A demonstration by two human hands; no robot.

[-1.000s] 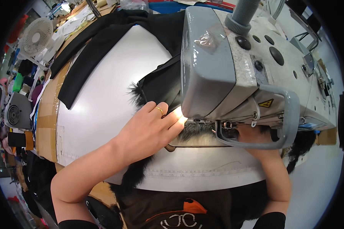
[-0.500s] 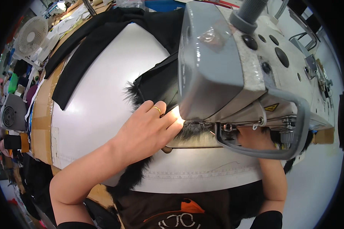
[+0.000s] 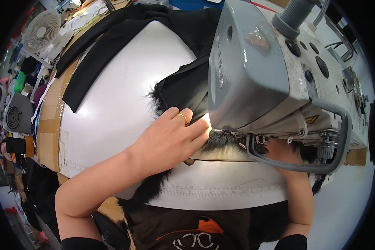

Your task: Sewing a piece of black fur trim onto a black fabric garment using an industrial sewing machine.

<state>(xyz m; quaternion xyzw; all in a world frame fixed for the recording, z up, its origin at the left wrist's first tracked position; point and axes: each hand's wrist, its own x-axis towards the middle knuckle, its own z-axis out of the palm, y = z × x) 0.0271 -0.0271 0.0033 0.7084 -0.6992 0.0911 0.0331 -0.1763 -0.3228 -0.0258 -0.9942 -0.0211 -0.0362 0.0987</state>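
A grey sewing machine (image 3: 248, 66) stands on a white work surface (image 3: 108, 96). My left hand (image 3: 173, 139), with a ring, lies just left of the lit needle area, fingers curled and pressed on a black fabric piece (image 3: 181, 83). Long black fur (image 3: 154, 98) edges that piece, and more fur (image 3: 221, 143) lies under the machine's front. My right hand (image 3: 281, 152) reaches beneath the machine head behind its bent grey guard (image 3: 296, 166); its fingers are mostly hidden.
A long black garment (image 3: 96, 62) lies across the back left of the surface. Taped cardboard (image 3: 50, 125) borders the left edge, with a white fan (image 3: 41, 31), a grey boxy device (image 3: 18, 112) and assorted clutter beyond. A ruler strip (image 3: 208, 189) runs along the front.
The view has shifted slightly, so the machine and fabric appear farther right. My left hand stays on the fabric beside the needle area, with little visible movement relative to it.
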